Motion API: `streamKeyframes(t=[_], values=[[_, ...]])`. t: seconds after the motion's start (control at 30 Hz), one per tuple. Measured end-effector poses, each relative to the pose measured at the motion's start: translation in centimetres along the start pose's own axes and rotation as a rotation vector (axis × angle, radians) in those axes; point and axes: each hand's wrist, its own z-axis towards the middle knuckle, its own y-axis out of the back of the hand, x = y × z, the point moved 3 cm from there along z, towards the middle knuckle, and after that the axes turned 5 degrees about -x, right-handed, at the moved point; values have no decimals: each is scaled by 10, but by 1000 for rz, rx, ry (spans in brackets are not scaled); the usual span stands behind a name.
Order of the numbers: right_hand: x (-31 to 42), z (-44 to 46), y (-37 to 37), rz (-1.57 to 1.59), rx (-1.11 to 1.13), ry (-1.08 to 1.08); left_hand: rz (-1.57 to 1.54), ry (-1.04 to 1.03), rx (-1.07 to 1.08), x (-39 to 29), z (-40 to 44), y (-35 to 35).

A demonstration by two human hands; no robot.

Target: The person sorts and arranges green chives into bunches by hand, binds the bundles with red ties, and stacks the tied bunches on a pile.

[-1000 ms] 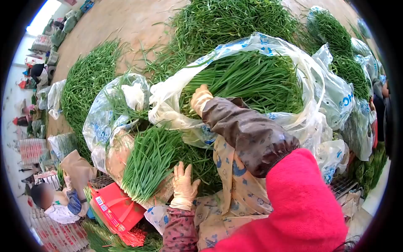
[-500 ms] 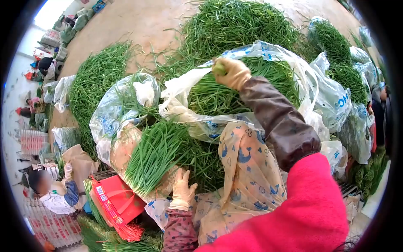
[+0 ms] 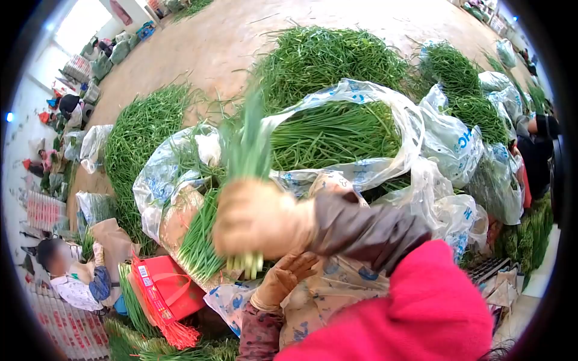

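Observation:
My gloved right hand (image 3: 262, 216), smeared by motion, grips a bunch of chives (image 3: 250, 141); its leaves point up and its pale stem ends (image 3: 245, 263) stick out below the fist. Just under it, my gloved left hand (image 3: 284, 278) is open and empty, palm turned up beside my right wrist. Behind the right hand, a pile of chives (image 3: 201, 243) lies on a board across my lap, partly hidden. Farther ahead, an open plastic bag (image 3: 355, 167) holds many more chives (image 3: 334, 129). A patterned plastic apron (image 3: 337, 280) covers my legs.
Loose heaps of green leaves lie on the floor at the left (image 3: 147, 129) and ahead (image 3: 334, 57). A red bag (image 3: 174, 286) with red ties is at my left. More plastic bags (image 3: 454, 141) stand at the right. Another person (image 3: 72, 280) sits at the far left.
My right hand has moved from over the open bag back toward the lap pile, now holding a bunch of chives upright. My left hand has turned and lies beneath it. The view has shifted slightly.

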Motion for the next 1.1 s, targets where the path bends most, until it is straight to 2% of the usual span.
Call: streamKeyframes(t=[0.13,0.17,0.27,0.3,0.37,0.43,0.47,0.5,0.57,0.6,0.63,0.67,0.7,0.77,0.8,0.83,0.93,1.0,1.1], values=[[74,-18,-44,394,-101,58,-439,-246,-13,-12,-9,0],[89,-25,-57,472,-202,32,-548,-324,16,-19,-16,2],[114,-48,-67,721,-1,62,-780,-508,125,-37,-36,11],[112,-53,-70,722,9,57,-803,-553,131,-43,-43,15],[110,-63,-79,413,67,271,-770,-630,66,-52,-52,25],[86,-55,-54,260,292,71,-463,-661,-311,-65,-70,31],[69,-45,-47,332,436,-88,-367,-696,-520,-79,-75,18],[49,-45,-47,228,573,-227,-126,-701,-409,-73,-81,56],[19,-55,-52,232,726,-757,189,-753,-471,-77,-79,74],[18,-49,-58,317,631,-762,194,-749,-469,-74,-74,76],[18,-29,-61,398,532,-768,290,-785,-656,-71,-71,80],[23,-16,-61,568,607,-926,383,-794,-852,-67,-68,84],[26,-9,-76,756,568,-997,483,-772,-968,-63,-68,93],[29,-12,-126,657,340,-855,695,-712,-1036,-56,-75,114],[39,-20,-176,660,341,-866,806,-672,-1042,-53,-78,127],[47,-30,-221,457,-59,-895,904,-633,-1035,-50,-83,139],[19,-40,-198,488,294,-884,1106,-534,-1007,-37,-90,164],[9,-52,-213,587,649,-745,1176,-483,-994,-28,-94,175],[14,-55,-211,563,548,-584,1258,-412,-975,-17,-100,183]])
